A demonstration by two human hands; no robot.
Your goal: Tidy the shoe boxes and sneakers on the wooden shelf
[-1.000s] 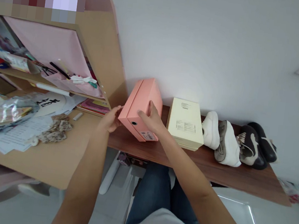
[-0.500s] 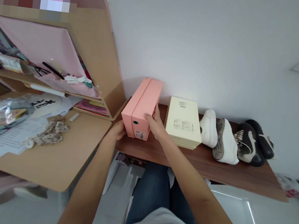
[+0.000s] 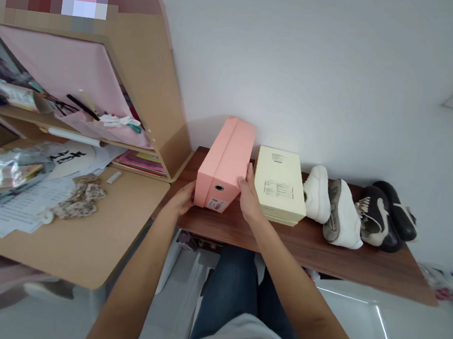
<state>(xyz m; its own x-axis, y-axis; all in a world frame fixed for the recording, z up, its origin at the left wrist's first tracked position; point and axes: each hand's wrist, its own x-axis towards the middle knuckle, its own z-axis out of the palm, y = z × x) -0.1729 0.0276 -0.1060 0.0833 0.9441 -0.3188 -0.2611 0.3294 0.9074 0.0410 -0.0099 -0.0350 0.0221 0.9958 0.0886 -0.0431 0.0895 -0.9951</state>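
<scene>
Pink cardboard shoebox (image 3: 224, 163) clamped side to side between left hand (image 3: 180, 199) and right hand (image 3: 249, 201), over the wooden shelf (image 3: 219, 226), just left of a cream box (image 3: 280, 186). Judged stiff, light; best held by its long sides.

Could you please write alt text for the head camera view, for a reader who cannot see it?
The left hand and right hand hold a pink box at a wooden shelf, next to a cream box, white shoes and black shoes.

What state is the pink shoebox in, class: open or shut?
Shut: the pink shoebox shows no gap at its lid, held between left hand and right hand.
</scene>
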